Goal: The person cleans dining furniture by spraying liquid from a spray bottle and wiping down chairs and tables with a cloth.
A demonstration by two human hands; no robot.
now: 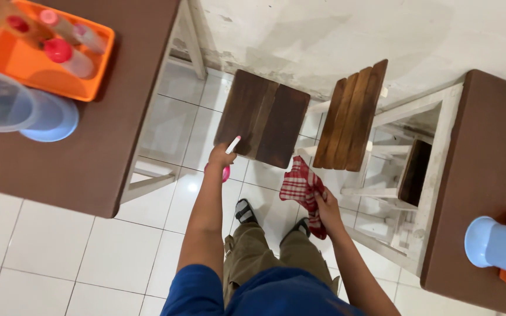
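A white tiled floor (60, 251) meets a scuffed white wall (352, 35), and two dark brown tables flank a narrow aisle. The left table (89, 158) carries an orange tray (83, 82) of red-capped bottles (68, 57) and a clear lidded tub (1, 105) resting on a pale blue lid. The right table (487, 175) bears a pale blue jug (496, 243) near its front edge, beside another orange tray.

Between the tables stand two dark wooden stools with white legs. The nearer stool (265, 117) sits flat just ahead of the person's sandalled feet; the second stool (352, 114) stands tilted, its seat leaning up against the right table's white frame.

The left hand (221, 157) is clenched around a pink spray bottle (228, 158), its white nozzle reaching over the near edge of the flat stool's seat. The right hand (326, 206) grasps a red-and-white checked cloth (301, 186), bunched and hanging beside that stool's front right corner, just below the seat edge.

Open floor lies to the left, under and in front of the left table; the right side is crowded with stool legs and table frame.
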